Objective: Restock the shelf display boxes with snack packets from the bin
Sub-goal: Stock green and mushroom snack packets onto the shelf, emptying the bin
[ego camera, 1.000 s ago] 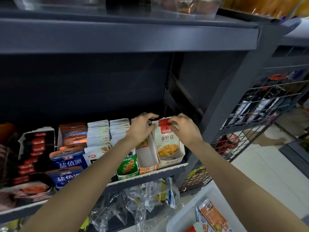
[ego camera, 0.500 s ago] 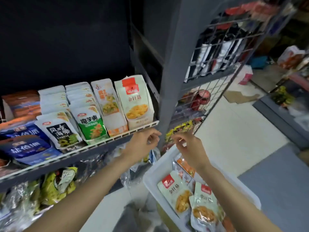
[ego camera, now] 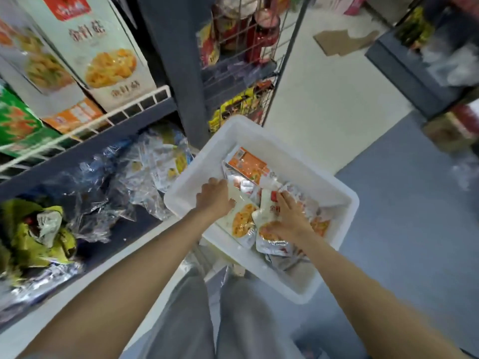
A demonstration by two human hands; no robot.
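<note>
We look down at our two hands inside the white bin [ego camera: 334,193], which sits low by the foot of the shelf [ego camera: 145,117]. The snack packets [ego camera: 246,167] lie flat in a loose pile in the bin, right under our hands. Our left hand [ego camera: 215,196] is on the near left packet [ego camera: 241,221], a white one with a yellow picture, and its long side runs from the hand back toward us. The fingers curl over its top edge, so we think this hand is gripping it, though the fingertips are hidden. Our right hand [ego camera: 287,218] lies flat with fingers spread on the next packet [ego camera: 268,229], pressing down on it and not closed around it. Both hands touch packets, so neither has far to go. The display box [ego camera: 103,47] that shows the same yellow picture stands up on the shelf, above and to the left of the bin. So we think the next move is to lift a packet up and to the left, and the left hand is on the nearer side for that. Both arms reach straight down and forward.
</note>
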